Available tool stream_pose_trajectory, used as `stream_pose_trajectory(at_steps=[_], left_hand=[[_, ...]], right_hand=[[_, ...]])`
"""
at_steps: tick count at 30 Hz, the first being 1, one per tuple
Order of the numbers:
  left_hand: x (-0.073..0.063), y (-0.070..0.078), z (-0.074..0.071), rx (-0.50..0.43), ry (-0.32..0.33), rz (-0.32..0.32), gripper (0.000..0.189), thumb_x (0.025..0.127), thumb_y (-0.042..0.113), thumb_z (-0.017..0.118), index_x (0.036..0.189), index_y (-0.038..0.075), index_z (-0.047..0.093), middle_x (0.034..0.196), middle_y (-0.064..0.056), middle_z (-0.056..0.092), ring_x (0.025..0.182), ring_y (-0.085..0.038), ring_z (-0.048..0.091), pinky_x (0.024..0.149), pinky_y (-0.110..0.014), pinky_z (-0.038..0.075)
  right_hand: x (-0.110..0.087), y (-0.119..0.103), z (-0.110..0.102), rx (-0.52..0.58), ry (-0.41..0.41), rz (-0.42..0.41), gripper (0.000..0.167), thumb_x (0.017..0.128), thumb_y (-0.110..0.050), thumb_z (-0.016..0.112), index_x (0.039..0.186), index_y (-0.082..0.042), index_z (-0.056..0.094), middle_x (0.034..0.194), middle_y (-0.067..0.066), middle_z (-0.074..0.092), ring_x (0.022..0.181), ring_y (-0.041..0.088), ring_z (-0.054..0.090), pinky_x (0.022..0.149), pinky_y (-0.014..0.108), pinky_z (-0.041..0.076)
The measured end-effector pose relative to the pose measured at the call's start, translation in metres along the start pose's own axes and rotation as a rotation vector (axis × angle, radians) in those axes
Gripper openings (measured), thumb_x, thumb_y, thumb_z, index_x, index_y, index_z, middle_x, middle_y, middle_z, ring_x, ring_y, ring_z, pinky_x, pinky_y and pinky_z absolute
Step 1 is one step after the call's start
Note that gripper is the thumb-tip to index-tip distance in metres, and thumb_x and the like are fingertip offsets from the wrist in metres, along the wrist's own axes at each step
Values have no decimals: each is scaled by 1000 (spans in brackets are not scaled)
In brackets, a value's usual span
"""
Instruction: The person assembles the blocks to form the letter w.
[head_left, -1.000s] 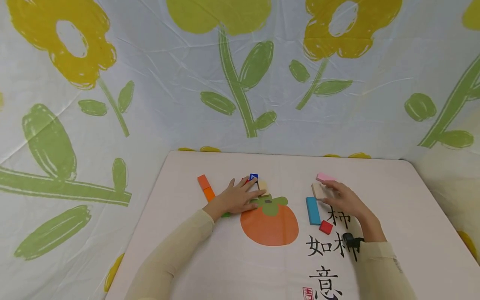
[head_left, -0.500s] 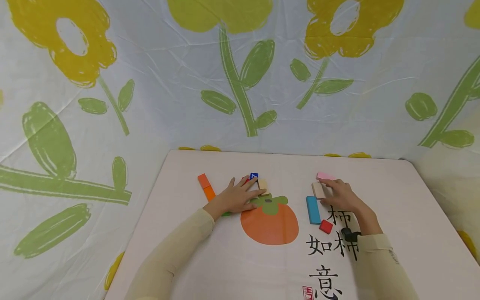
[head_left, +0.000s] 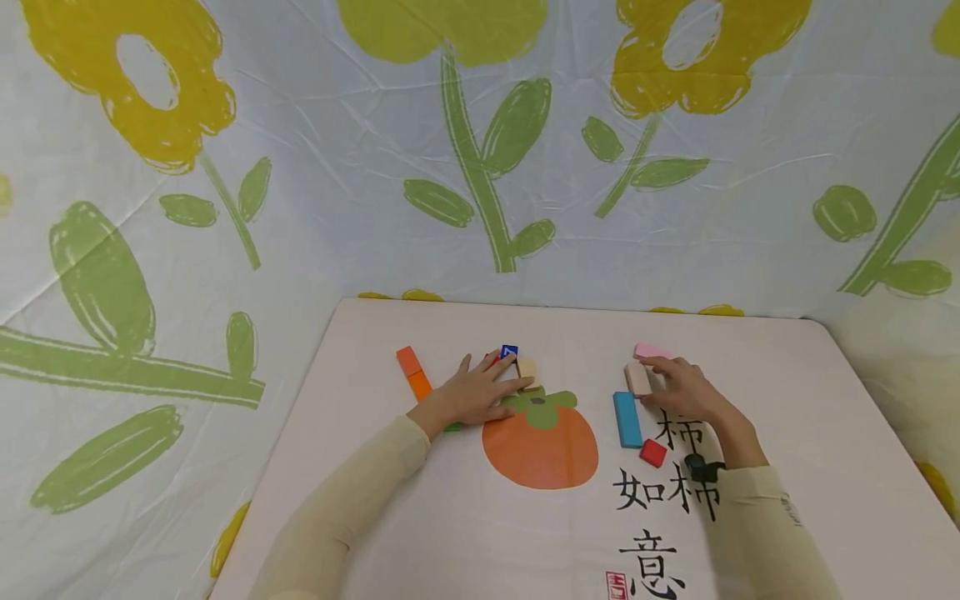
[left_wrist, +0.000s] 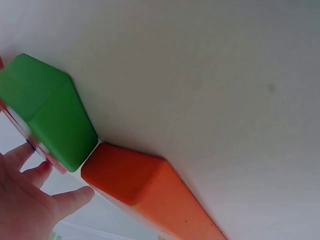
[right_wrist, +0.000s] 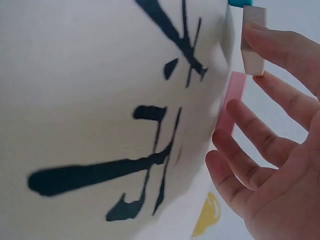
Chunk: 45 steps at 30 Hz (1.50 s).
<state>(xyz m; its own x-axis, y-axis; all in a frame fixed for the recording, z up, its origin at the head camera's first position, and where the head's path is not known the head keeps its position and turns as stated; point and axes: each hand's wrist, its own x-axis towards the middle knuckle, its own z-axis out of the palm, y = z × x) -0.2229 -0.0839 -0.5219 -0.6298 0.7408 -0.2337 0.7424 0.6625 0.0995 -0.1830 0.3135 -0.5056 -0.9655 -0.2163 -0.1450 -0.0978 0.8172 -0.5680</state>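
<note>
My right hand [head_left: 688, 390] pinches a pale wooden block [right_wrist: 253, 61] between thumb and index finger, its other fingers loosely bent. Just beyond the hand lies a pink block [head_left: 652, 351]. A light-blue block [head_left: 627, 420] and a small red block [head_left: 654, 453] sit on the near side. Fingers spread, my left hand [head_left: 474, 393] rests over a group of blocks: a dark blue one with a white mark [head_left: 510, 352], a cream one [head_left: 528, 372] and a red one [head_left: 491, 359] partly covered. By the left wrist are a green block [left_wrist: 60, 120] and orange blocks [head_left: 415, 373] in a line.
The pale tabletop [head_left: 420, 533] bears a printed persimmon [head_left: 542, 454] and black brush characters [head_left: 649, 567]. A flowered cloth [head_left: 337, 167] hangs behind and at the sides. A small black device [head_left: 701, 468] sits at the right wrist.
My right hand has shifted slightly left and its fingertips have drawn in on the pale wooden block, which shows more of its side. The left hand stays in place.
</note>
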Motion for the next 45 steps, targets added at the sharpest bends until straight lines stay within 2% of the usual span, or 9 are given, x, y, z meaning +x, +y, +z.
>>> stream_pose_trajectory(at_steps=[4, 9, 15, 22, 29, 37, 45], left_hand=[[-2, 1, -2, -11, -1, 2, 65, 102, 59, 43, 159, 41, 21, 167, -9, 12, 151, -36, 9, 109, -70, 20], [-4, 3, -5, -23, -10, 2, 64, 102, 58, 43, 160, 39, 22, 166, -10, 13, 151, -36, 10, 109, -70, 21], [-3, 2, -1, -19, -6, 4, 64, 102, 60, 41, 160, 40, 21, 167, -9, 12, 151, -36, 9, 109, -70, 21], [-4, 1, 1, -37, 5, 8, 64, 101, 60, 42, 159, 41, 22, 167, -8, 12, 151, -36, 8, 110, -69, 20], [-5, 3, -3, -40, 4, 5, 64, 102, 59, 43, 159, 40, 23, 166, -9, 13, 151, -37, 9, 110, -69, 21], [-5, 2, -3, -39, 7, 3, 64, 101, 59, 43, 159, 40, 23, 167, -9, 12, 151, -38, 8, 111, -68, 20], [-3, 2, -4, -43, 12, 13, 65, 101, 59, 43, 160, 39, 22, 167, -9, 12, 151, -39, 7, 109, -69, 21]], right_hand=[[-3, -3, -3, 31, -3, -12, 68, 88, -19, 78, 147, -3, 47, 133, 32, 50, 122, 50, 44, 91, 69, 43], [-8, -9, -5, 53, 13, -47, 67, 88, -17, 77, 146, -1, 47, 138, 32, 46, 125, 51, 40, 93, 72, 40], [-12, -26, -2, 89, 31, -113, 65, 87, -15, 78, 143, 0, 49, 142, 29, 45, 129, 50, 35, 96, 73, 36], [-9, -49, 14, 106, 21, -179, 63, 85, -16, 82, 140, -3, 53, 139, 23, 51, 128, 44, 38, 99, 69, 36], [-2, -67, 32, 138, -5, -251, 63, 86, -18, 81, 141, -4, 54, 137, 23, 52, 125, 43, 41, 98, 66, 39], [8, -87, 52, 162, -20, -272, 60, 84, -14, 81, 139, -7, 57, 134, 21, 54, 122, 41, 44, 97, 62, 41], [16, -99, 68, 164, -64, -325, 61, 86, -20, 81, 139, -5, 56, 133, 22, 54, 120, 41, 46, 94, 62, 43]])
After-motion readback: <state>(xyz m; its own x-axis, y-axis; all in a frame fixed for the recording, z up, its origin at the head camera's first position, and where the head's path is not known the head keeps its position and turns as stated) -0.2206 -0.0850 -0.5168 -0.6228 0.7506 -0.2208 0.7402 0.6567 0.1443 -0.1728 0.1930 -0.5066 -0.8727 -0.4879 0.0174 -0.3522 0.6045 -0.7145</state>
